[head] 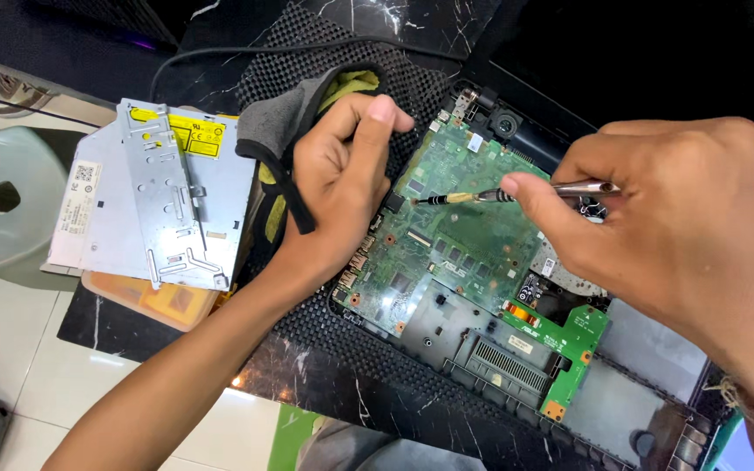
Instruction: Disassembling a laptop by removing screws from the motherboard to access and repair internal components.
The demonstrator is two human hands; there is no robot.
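An opened laptop base (pixel 482 384) lies on a black mesh mat, its green motherboard (pixel 455 235) exposed. My right hand (pixel 656 218) grips a slim metal screwdriver (pixel 490 196), whose tip touches the board near its upper left corner. My left hand (pixel 342 183) rests at the board's left edge, fingers curled with the thumb up against a grey and yellow cloth (pixel 298 122). A small green daughter board (pixel 569 344) sits at the lower right of the base.
A silver optical drive (pixel 176 201) with a metal bracket on it lies left of the mat, on top of an orange box (pixel 159 301). A pale green stool (pixel 2 201) stands at far left. A black cable (pixel 220 57) runs along the top.
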